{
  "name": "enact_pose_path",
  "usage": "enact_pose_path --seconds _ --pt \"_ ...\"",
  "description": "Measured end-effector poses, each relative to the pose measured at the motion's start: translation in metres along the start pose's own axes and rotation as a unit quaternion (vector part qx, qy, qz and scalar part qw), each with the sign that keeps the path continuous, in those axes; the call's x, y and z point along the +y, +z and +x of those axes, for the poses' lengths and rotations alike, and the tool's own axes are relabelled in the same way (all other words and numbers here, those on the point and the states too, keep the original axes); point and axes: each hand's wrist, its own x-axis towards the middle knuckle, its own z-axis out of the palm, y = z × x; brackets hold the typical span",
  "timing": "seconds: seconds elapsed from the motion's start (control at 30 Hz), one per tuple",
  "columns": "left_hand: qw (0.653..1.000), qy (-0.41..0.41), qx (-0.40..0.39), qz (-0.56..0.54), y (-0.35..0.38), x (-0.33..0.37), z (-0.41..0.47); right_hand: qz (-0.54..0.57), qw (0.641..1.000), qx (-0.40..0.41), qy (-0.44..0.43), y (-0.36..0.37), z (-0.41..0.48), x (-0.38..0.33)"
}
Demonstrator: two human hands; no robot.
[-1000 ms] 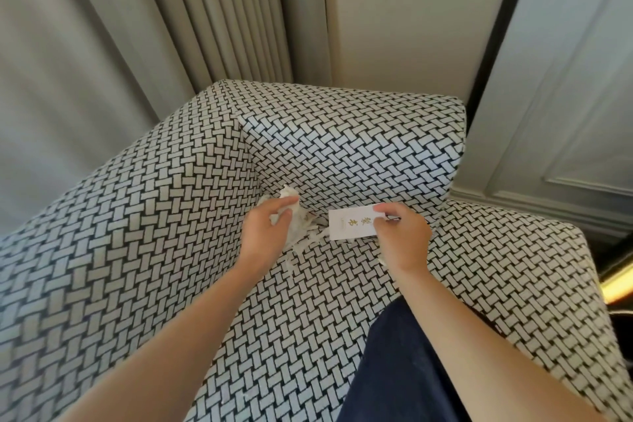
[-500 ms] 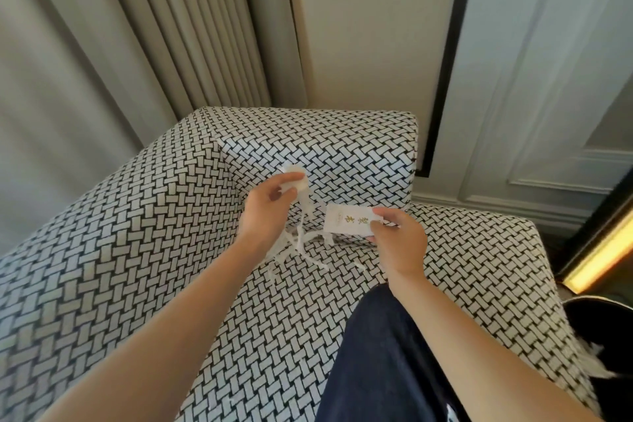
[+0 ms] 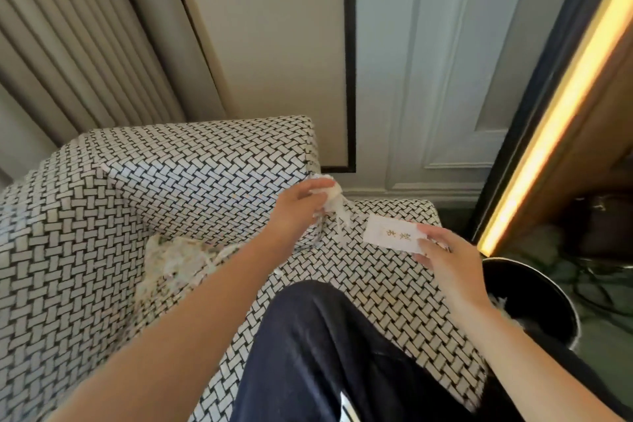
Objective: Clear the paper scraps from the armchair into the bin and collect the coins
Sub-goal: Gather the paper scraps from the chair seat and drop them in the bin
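Head view: the left hand (image 3: 301,205) curls its fingers round a bunch of paper shreds (image 3: 334,202), held above the armchair's (image 3: 85,250) right arm, presumably bound for the black bin (image 3: 527,281) just beside that arm. The right hand (image 3: 445,250) pinches a white card (image 3: 392,235) by one end, clear of the shreds, perhaps to spare it. More scraps (image 3: 178,260) lie at the seat's back left corner; no coins show.
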Motion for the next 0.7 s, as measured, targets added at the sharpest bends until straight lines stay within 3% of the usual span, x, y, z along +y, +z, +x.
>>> enact_pose_path --seconds 0.43,0.7 --pt "0.973 -0.017 -0.218 0.070 0.216 -0.005 0.019 -0.033 0.989 0.110 0.090 -0.158 0.040 0.050" --pt "0.935 0.008 -0.324 0.141 0.263 -0.022 0.022 -0.069 0.974 0.143 0.159 -0.194 0.059 0.082"
